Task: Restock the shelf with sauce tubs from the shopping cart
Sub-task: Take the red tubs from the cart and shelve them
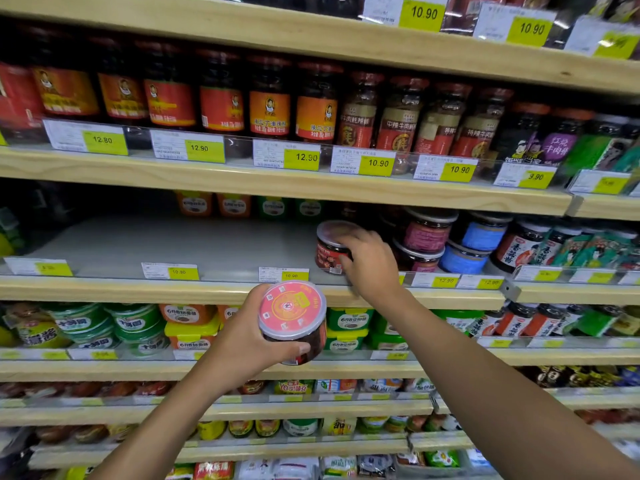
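Note:
My left hand (249,337) grips a round sauce tub (292,318) with a red label under a clear lid, in front of the shelf edge. My right hand (369,259) holds a second red sauce tub (329,249) that stands on the grey shelf (138,244), its fingers curled round the tub's right side. This tub sits just left of stacked tubs with pink and blue labels (450,244). The shopping cart is out of view.
The grey shelf is bare to the left of the placed tub, with small orange and green tubs (235,204) at its back. A clear price-tag rail (287,273) runs along the front edge. Jars fill the shelf above; green and orange tubs fill the one below.

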`<action>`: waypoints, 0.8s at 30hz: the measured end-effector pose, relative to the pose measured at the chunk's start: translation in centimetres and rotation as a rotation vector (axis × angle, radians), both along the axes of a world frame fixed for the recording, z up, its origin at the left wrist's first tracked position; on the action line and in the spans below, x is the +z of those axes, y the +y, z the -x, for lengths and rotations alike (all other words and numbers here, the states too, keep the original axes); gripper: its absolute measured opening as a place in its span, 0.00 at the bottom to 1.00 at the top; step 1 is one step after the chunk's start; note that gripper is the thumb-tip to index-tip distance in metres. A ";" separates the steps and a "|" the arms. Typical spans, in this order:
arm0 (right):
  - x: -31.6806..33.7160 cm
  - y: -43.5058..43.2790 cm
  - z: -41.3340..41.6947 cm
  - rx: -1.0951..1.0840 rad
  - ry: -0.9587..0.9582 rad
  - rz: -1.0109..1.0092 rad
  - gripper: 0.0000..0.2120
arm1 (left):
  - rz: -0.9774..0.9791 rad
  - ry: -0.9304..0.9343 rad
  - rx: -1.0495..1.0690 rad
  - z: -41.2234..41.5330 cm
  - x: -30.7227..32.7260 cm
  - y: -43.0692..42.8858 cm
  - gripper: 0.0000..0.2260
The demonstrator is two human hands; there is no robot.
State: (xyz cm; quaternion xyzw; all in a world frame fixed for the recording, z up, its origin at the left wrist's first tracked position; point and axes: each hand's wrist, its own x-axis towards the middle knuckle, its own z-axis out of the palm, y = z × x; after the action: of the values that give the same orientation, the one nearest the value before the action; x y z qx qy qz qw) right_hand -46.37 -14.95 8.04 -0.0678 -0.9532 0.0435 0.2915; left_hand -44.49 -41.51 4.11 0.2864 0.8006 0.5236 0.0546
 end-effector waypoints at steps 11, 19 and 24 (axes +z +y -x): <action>-0.5 1.8 3.4 -0.087 -0.154 0.231 0.29 | -0.017 0.005 -0.003 0.6 0.4 0.6 0.39; 0.2 2.7 4.1 -0.173 -0.305 0.145 0.29 | -0.028 0.016 0.003 1.3 1.2 0.4 0.39; 0.3 3.3 4.0 -0.156 -0.319 0.148 0.30 | -0.033 0.043 0.012 1.3 2.3 0.3 0.42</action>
State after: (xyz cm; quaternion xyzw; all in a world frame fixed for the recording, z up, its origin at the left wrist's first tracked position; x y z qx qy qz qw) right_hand -50.33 -11.62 8.39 -0.1689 -0.9733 0.0797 0.1335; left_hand -45.82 -41.25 6.40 0.2937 0.7945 0.5307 0.0296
